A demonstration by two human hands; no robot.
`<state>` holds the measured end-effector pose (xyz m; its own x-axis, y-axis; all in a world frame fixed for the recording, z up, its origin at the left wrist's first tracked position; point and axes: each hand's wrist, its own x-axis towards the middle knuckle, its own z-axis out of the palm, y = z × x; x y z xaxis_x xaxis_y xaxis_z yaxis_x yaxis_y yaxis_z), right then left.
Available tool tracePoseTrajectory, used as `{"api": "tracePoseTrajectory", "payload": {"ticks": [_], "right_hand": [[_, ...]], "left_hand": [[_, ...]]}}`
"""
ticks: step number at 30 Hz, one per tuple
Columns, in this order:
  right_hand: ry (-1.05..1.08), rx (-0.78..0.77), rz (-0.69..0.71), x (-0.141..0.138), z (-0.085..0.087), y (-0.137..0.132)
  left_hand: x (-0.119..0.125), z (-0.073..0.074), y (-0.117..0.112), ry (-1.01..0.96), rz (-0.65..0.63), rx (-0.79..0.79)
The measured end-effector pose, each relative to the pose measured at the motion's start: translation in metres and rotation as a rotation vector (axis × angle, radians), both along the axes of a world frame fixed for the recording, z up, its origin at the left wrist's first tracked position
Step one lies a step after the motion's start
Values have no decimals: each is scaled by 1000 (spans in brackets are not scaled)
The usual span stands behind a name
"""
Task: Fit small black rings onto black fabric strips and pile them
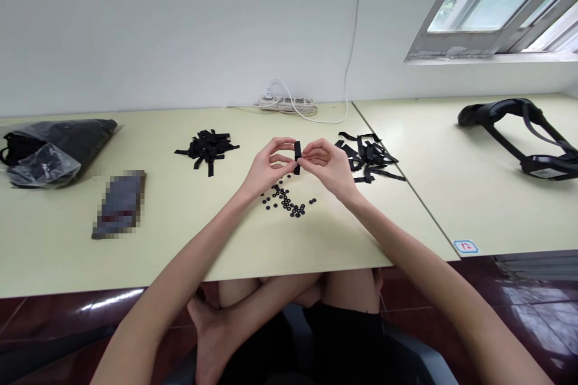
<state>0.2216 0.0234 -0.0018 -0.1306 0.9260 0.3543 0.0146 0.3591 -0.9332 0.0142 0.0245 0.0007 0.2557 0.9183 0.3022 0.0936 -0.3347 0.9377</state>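
Fingertips (291, 165) of left hand (260, 171) and right hand (336, 172) are pinching a black fabric strip (297, 148) mid-frame, perhaps risking slips through loosening pressure.

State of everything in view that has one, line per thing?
Left hand: pinching black strip
Right hand: pinching same strip
Black strip: held upright, above table
Left strip pile: heaped
Right strip pile: loosely heaped
Black discs: scattered, some clustered
Power strip: plug inserted; power unclear
Plastic bag: lying down, filled
Headset: resting on table
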Motion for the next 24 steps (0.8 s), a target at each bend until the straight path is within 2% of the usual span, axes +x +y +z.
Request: {"api": "tracePoseTrajectory", "payload": {"ticks": [14,24], "right_hand": [[-9,68,7,-2,1,-2],[18,116,-43,-2,1,-2]], "left_hand": [[1,-3,4,3,-61,-79],[1,0,3,-22,-35,-60]]}}
